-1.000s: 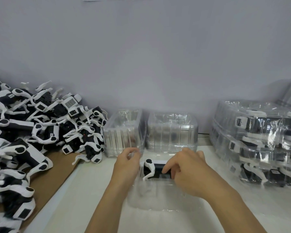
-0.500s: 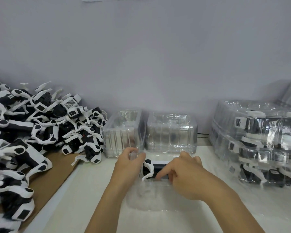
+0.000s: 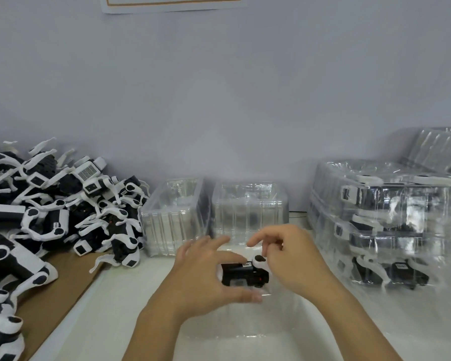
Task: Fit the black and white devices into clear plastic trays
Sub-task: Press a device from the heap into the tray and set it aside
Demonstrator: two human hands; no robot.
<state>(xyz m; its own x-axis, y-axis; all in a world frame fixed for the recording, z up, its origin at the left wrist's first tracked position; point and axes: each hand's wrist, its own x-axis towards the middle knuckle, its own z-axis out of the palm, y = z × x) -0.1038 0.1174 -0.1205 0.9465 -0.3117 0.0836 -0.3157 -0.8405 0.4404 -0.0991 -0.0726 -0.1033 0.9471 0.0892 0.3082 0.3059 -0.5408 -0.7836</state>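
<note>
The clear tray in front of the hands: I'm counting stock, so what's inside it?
One black and white device sits inside the clear tray. Both hands cover its ends.

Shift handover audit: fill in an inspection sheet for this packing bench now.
Surface: white bench; brown cardboard sheet at left.
Job's things: black and white device in clear plastic tray; loose device pile; empty tray stacks; filled trays at right.
Clutter: nothing seen.
Grippers: left hand and right hand at the device, grip unclear.
Cables: thin dark one by the wall.
Surroundings: grey wall, paper notice.
</note>
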